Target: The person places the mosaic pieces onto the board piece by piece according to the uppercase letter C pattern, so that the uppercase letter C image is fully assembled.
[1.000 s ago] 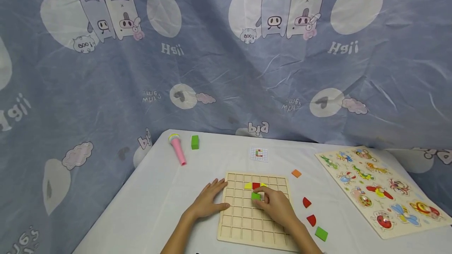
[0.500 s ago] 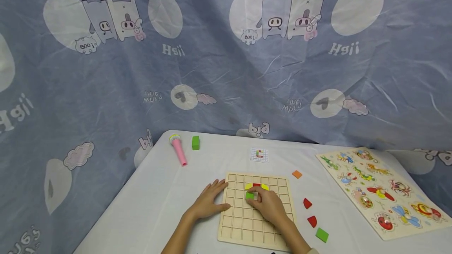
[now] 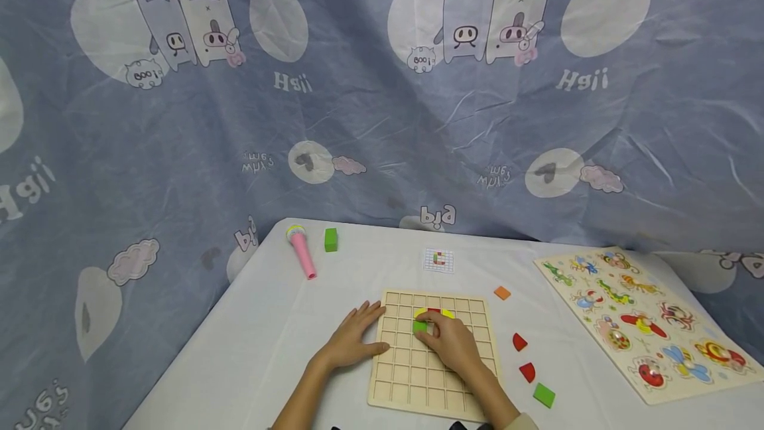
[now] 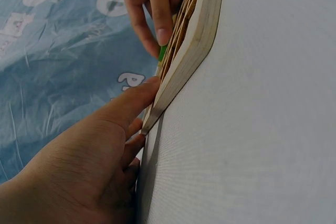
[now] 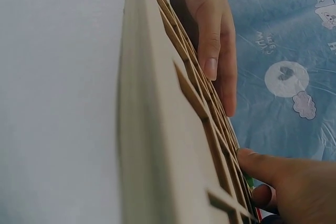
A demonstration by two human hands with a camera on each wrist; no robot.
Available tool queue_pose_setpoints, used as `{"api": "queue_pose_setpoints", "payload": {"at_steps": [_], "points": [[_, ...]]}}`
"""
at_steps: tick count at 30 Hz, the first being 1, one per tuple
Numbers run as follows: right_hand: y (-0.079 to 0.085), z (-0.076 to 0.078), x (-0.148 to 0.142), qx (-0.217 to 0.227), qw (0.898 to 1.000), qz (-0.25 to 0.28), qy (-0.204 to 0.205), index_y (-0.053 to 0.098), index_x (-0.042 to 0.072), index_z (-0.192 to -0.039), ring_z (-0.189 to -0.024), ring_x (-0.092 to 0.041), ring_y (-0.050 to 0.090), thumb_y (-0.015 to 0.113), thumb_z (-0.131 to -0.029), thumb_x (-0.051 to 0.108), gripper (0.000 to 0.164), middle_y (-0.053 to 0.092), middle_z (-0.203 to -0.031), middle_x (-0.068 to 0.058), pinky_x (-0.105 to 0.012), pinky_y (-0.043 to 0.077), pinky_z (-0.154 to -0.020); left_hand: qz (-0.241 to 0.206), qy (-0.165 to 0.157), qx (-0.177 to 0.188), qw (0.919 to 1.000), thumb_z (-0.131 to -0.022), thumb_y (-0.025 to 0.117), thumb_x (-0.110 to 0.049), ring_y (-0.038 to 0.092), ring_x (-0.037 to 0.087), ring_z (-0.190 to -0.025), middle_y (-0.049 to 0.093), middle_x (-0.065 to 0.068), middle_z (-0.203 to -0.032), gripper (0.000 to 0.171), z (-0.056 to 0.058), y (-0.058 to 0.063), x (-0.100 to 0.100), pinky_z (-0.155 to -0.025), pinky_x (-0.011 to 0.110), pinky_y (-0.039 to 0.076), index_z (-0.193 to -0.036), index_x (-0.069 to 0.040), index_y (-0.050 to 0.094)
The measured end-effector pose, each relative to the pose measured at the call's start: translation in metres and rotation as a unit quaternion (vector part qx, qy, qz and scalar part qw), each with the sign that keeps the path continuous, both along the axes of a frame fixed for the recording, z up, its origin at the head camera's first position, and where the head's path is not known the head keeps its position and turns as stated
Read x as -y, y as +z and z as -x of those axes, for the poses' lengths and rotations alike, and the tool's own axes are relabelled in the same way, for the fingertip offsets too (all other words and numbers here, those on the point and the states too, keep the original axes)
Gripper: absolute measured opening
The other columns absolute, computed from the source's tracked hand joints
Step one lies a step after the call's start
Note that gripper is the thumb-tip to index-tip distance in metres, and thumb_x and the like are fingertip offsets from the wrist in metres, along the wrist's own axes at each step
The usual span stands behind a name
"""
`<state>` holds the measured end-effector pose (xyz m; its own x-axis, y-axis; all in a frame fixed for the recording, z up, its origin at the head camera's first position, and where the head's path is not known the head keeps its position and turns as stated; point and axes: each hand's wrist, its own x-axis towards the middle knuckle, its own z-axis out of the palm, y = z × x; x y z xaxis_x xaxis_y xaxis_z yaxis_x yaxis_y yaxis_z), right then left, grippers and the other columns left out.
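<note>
A wooden grid board [image 3: 401,391] lies on the white table. My right hand [image 3: 456,345] pinches a green square tile [image 3: 420,327] between thumb and index finger, down at a cell in the upper middle of the grid. Just beyond it, a red tile [image 3: 434,311] sits in a row between two yellow pieces [image 3: 448,314], partly covered by the fingers. With fingers spread, my left hand [image 3: 351,342] rests along the board's left edge; in the left wrist view its thumb [image 4: 142,95] touches the rim. The right wrist view shows the right thumb [image 5: 257,163] close against the grid, the tile mostly hidden.
Right of the board lie an orange tile [image 3: 503,292], two red quarter-round pieces [image 3: 520,342] and a green tile [image 3: 544,395]. Farther right is an insect puzzle board [image 3: 647,307]. A pattern card [image 3: 438,260], pink toy microphone [image 3: 303,254] and green block [image 3: 331,239] lie at the back.
My right hand has moved left with the green tile, from below the red tile to below the left yellow piece. The left hand has stayed in place.
</note>
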<state>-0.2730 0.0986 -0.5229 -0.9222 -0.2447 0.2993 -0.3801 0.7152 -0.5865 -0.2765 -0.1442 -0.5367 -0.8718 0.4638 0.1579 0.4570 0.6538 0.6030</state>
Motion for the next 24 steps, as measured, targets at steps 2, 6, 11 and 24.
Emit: {"api": "queue_pose_setpoints", "payload": {"at_steps": [2,6,11,24], "points": [[-0.001,0.001,0.001,-0.001,1.000,-0.001,-0.003,0.069,0.020,-0.099,-0.043,-0.002,0.035,0.075,-0.076,0.031,0.026,0.040,-0.051,0.013,-0.019,0.030,-0.037,0.001,-0.001,-0.002,1.0000,-0.082,0.062,-0.050,0.016,0.029,-0.138,0.029,0.005,-0.149,0.075,0.000,0.000,0.000,-0.111,0.049,0.010,-0.142,-0.012,0.036],[-0.002,0.001,0.002,-0.002,1.000,-0.003,-0.010,0.069,0.020,-0.098,-0.043,-0.003,0.035,0.075,-0.076,0.030,0.026,0.040,-0.052,0.013,-0.020,0.030,-0.037,0.000,-0.003,-0.003,1.0000,-0.082,0.061,-0.050,0.016,0.029,-0.138,0.029,0.005,-0.149,0.076,0.000,0.001,0.000,-0.111,0.049,0.010,-0.142,-0.011,0.036],[-0.001,0.000,0.001,0.001,1.000,0.012,-0.007,0.068,0.018,-0.102,-0.043,-0.002,0.035,0.075,-0.076,0.029,0.029,0.041,-0.052,0.013,-0.020,0.031,-0.038,-0.003,-0.002,-0.001,1.0000,-0.082,0.062,-0.050,0.016,0.029,-0.138,0.029,0.005,-0.149,0.076,0.000,0.001,0.001,-0.111,0.048,0.009,-0.142,-0.011,0.037],[0.025,-0.026,-0.073,0.042,0.998,0.040,0.003,0.065,0.025,-0.108,-0.045,-0.003,0.036,0.073,-0.079,0.023,0.029,0.043,-0.056,0.010,-0.019,0.034,-0.043,0.005,-0.002,-0.002,1.0000,-0.082,0.061,-0.051,0.015,0.027,-0.139,0.027,0.004,-0.149,0.078,0.002,-0.003,0.000,-0.111,0.047,0.009,-0.143,-0.012,0.034]]}}
